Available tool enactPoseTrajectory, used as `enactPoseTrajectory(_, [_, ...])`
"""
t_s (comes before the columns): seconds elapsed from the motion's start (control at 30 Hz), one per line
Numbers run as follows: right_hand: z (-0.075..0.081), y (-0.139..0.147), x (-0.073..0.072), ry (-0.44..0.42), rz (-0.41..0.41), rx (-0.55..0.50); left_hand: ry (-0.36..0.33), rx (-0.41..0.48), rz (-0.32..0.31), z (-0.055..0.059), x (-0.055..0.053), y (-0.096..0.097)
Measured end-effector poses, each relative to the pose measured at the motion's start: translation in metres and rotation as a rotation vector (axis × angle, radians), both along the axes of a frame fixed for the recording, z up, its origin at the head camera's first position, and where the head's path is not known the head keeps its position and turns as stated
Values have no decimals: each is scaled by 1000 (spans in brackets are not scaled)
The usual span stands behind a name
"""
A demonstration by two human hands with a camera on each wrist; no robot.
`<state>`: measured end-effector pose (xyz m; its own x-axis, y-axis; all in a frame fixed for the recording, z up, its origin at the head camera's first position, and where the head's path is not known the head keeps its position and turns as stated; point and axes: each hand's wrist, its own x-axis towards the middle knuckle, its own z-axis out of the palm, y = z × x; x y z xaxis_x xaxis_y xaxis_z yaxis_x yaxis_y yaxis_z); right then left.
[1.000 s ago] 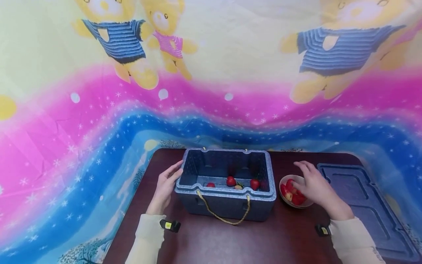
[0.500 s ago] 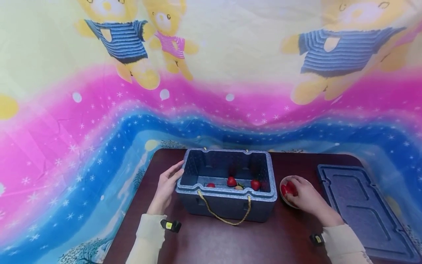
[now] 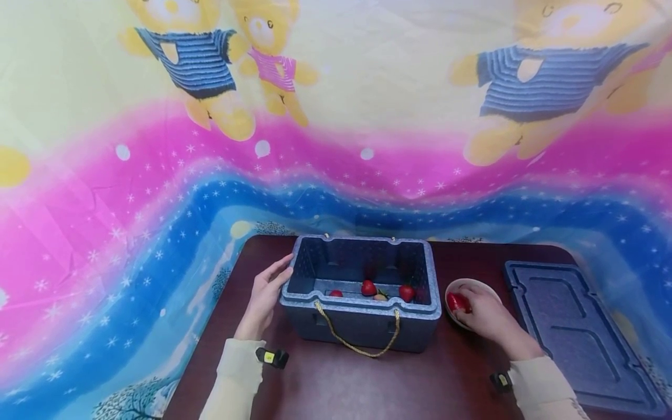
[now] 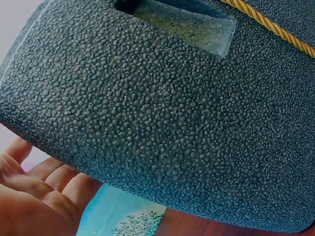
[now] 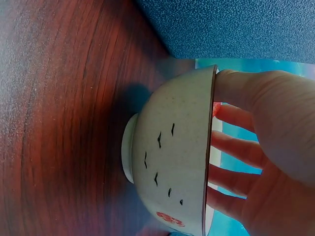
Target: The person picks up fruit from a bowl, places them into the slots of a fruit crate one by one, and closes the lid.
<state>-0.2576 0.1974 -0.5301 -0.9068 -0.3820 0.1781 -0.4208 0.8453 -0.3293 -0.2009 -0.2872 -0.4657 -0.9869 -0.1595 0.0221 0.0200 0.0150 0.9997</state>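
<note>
Head view shows me the left hand (image 3: 265, 296) resting extended fingers against the dark box (image 3: 362, 333), where red strawberries (image 3: 368, 287) lie inside. Just beside it stands the pale bowl (image 5: 172, 147); the right hand (image 3: 487, 314) dips its fingers in, at another strawberry (image 3: 458, 303), but I cannot tell whether they pinch it.

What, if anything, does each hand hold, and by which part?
The left hand grips nothing, only touching the left end of the box. Whether the right hand grips red fruit in the bowl cannot be told: its fingers are partly hidden.
</note>
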Motion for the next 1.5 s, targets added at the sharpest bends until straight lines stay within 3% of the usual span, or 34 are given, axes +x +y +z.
enactPoseTrajectory(0.43, [2, -6, -1, -56, -38, 50, -3, -13, 0, 0, 0, 0])
enactPoseTrajectory(0.63, [0, -8, -3, -64, -19, 75, -6, -16, -1, 0, -1, 0])
enactPoseTrajectory(1.03, [2, -12, -1, -186, -52, -44, -16, -10, 2, 0, -1, -1])
enactPoseTrajectory(1.3, [3, -10, 2, -45, 29, -152, -14, -10, 0, 0, -1, -1])
enactPoseTrajectory(1.5, [8, -8, 1, -48, 21, -151, -17, -9, 7, -1, -1, -1])
